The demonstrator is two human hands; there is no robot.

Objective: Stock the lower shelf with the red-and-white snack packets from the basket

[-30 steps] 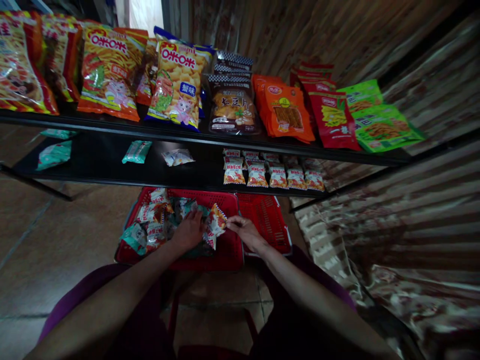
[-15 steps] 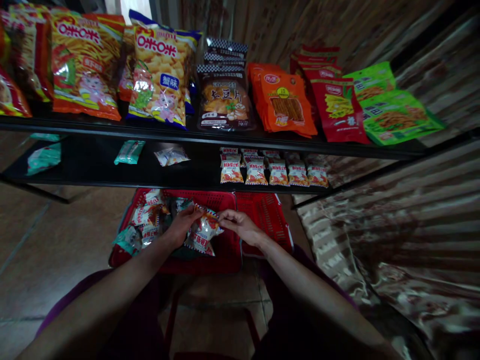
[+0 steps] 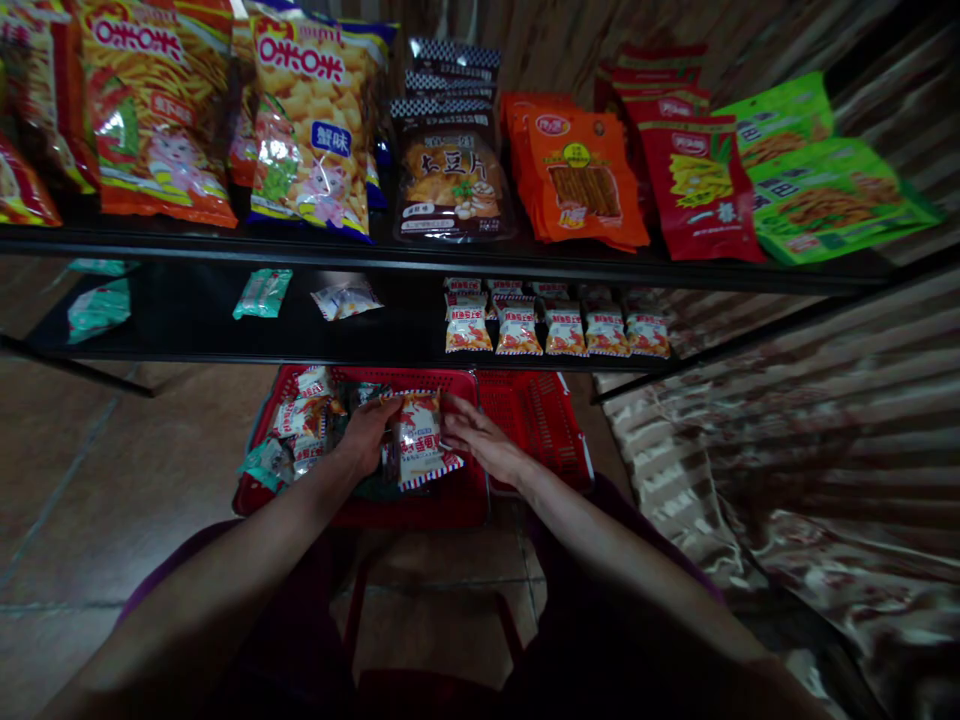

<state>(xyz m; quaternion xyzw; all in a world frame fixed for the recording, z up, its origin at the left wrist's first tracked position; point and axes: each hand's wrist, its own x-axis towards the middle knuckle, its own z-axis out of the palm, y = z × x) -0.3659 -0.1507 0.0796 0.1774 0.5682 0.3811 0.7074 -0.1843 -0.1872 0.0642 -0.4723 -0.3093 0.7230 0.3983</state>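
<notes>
Over a red plastic basket (image 3: 450, 500), a small white-and-orange snack bag (image 3: 421, 437) with a striped edge is held upright between my two hands. My left hand (image 3: 365, 437) grips its left edge near the top, thumb on the front. Against the right edge lies my right hand (image 3: 484, 440), its fingers fairly straight and holding that side. Inside the basket, to the left, are several similar snack bags (image 3: 304, 415) and a teal packet (image 3: 268, 463). My left hand and forearm partly hide the basket's contents.
A second red basket (image 3: 536, 420) adjoins on the right. On the lower black shelf (image 3: 405, 345) stand rows of small snack bags (image 3: 517, 325), a lone white packet (image 3: 346, 298) and teal packets (image 3: 262, 293). The upper shelf (image 3: 450, 262) above carries larger snack bags (image 3: 307, 130).
The snack bag has turned from tilted to nearly upright, its printed front now facing me. My right hand's fingers have moved from its top corner to along its right side. The view has shifted slightly.
</notes>
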